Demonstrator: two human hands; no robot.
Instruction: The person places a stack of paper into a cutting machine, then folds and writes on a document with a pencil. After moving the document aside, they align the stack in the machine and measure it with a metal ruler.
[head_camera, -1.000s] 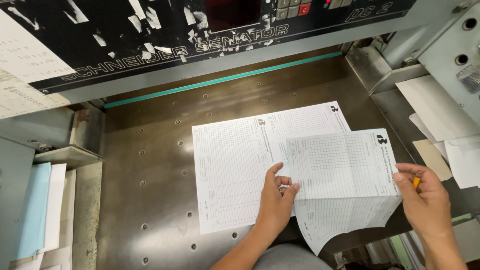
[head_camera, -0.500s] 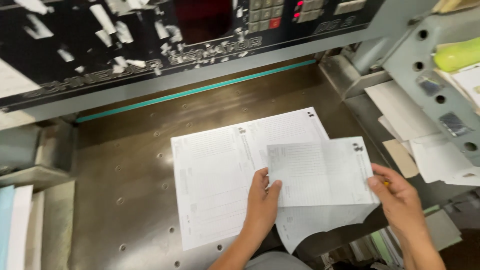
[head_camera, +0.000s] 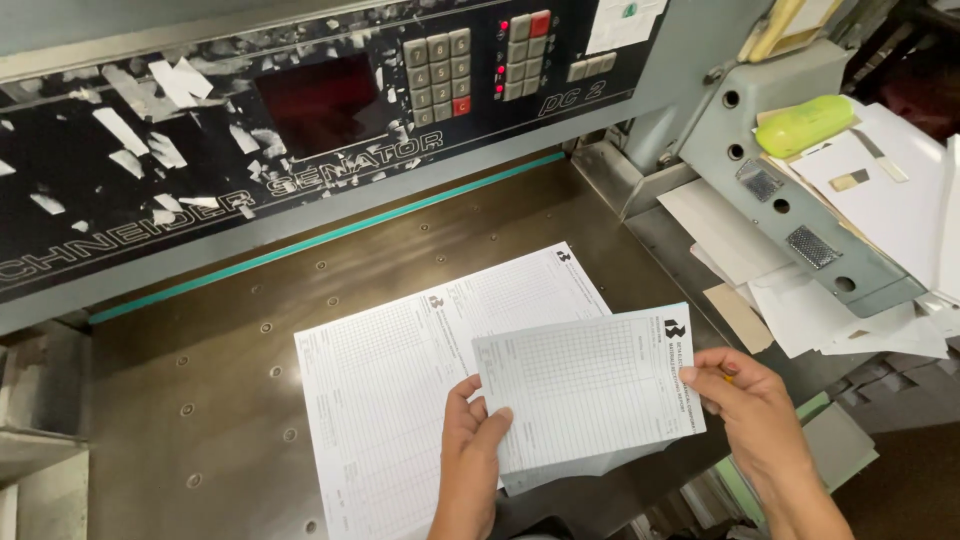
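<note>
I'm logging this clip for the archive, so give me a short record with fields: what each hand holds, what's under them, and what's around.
left hand: left hand grips the lower left edge of the small printed sheets
right hand: right hand pinches their right edge
under the sheets: large printed form lying flat on the metal machine table
behind: control panel with keypad
right side: loose papers, yellow-green case

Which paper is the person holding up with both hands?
The smaller gridded sheet, pinched between left hand and right hand. The bigger sheet lies flat underneath.
</note>
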